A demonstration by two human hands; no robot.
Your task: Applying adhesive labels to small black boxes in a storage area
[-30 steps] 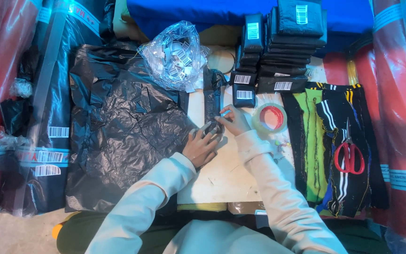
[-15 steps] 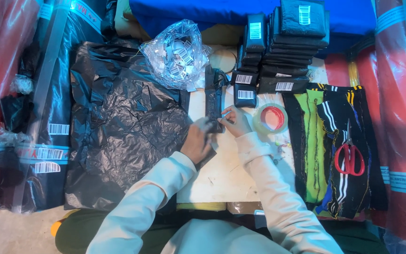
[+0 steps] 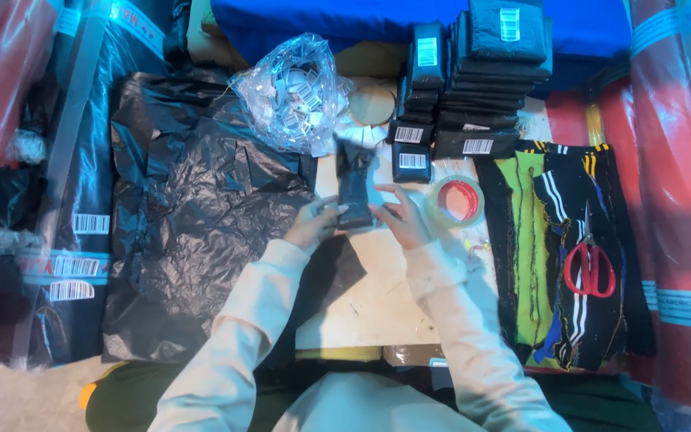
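Note:
Both hands hold a small black plastic-wrapped packet (image 3: 354,188) upright over the pale board (image 3: 377,296). My left hand (image 3: 313,222) grips its lower left side, my right hand (image 3: 400,216) its lower right side. The packet's loose top end sticks up, blurred. Right of my right hand lies a roll of clear tape with a red core (image 3: 456,201). Behind the packet stand finished black packets with white barcode labels (image 3: 412,152).
A clear bag of barcode labels (image 3: 293,92) sits at the back. A heap of black plastic bags (image 3: 201,232) covers the left. Stacked black packets (image 3: 489,72) stand at the back right. Red-handled scissors (image 3: 589,268) lie on striped fabric (image 3: 553,256). Red fabric rolls flank both sides.
The black packet has been lifted and stood upright between both hands; earlier the hands were pressed low on it at the board.

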